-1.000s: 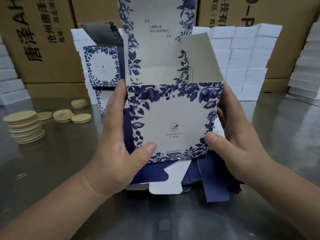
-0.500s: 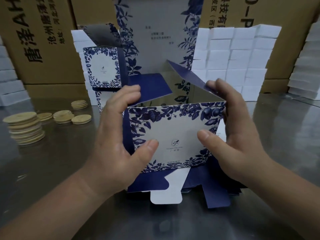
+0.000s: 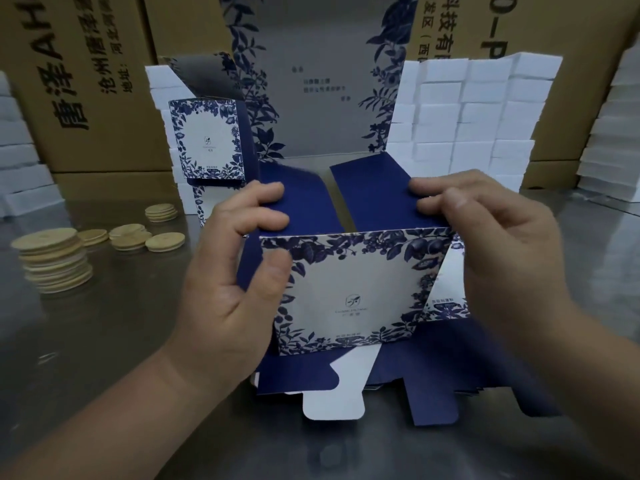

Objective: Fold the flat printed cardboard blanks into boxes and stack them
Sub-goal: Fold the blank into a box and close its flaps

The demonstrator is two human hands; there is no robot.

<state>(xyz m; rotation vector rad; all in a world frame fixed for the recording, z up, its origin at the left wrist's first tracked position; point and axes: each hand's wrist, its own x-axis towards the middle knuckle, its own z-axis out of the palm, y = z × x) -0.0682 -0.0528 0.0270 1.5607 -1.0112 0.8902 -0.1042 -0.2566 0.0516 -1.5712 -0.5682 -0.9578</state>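
Both side flaps now lie lower than half a second ago, almost flat over the mouth of the box (image 3: 346, 292), and the fingers have followed them down. The box is held upright just above the table (image 3: 104, 358), over a pile of blanks (image 3: 436, 393).

The left hand (image 3: 235, 271) grips the box's left edge, thumb on the printed front, fingers curled onto the left flap (image 3: 301, 209). The right hand (image 3: 495, 258) grasps the right side, fingertips pressing the right flap (image 3: 374, 192).

This box looks about half done: its walls are squared and the flaps are nearly in, but the tall lid (image 3: 322, 98) stands straight up, untucked. One folded box (image 3: 207, 140) stands at the back left, seemingly on top of another. The pile of blanks suggests plenty of work is left.

The box's bottom is hidden, so I cannot tell whether the white tab and blue flaps below belong to it or to the pile. The lid's top is cut off by the frame, the right fingertips are blurred, and the blanks cannot be counted.

Round discs (image 3: 52, 261) sit in stacks to the left. White blocks (image 3: 467, 116) and brown cartons (image 3: 86, 81) line the back.
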